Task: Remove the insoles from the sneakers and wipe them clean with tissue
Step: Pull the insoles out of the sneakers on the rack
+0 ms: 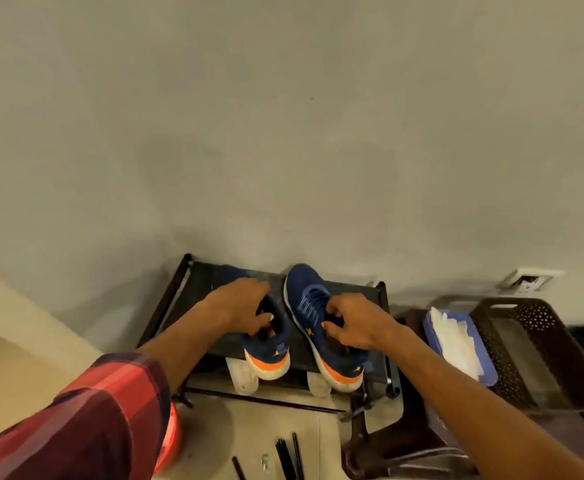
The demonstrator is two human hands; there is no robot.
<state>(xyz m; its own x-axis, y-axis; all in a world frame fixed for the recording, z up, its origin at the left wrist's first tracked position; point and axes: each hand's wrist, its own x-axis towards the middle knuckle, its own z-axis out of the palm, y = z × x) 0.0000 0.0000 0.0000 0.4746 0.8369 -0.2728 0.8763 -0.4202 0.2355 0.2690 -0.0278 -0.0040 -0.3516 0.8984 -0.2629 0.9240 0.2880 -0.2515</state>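
Two navy sneakers with orange and white heels stand side by side on top of a black shoe rack, toes toward the wall. My left hand grips the left sneaker at its opening, fingers curled over the collar. My right hand grips the right sneaker at its opening, thumb and fingers around the tongue and collar. Any insoles are hidden inside the shoes. White tissues lie in a blue tray to the right of the rack.
A dark perforated plastic basket stands right of the tissue tray. A brown stool is below it. White footwear shows on the rack's lower shelf. Thin black rods lie on the floor near me. The wall has a socket.
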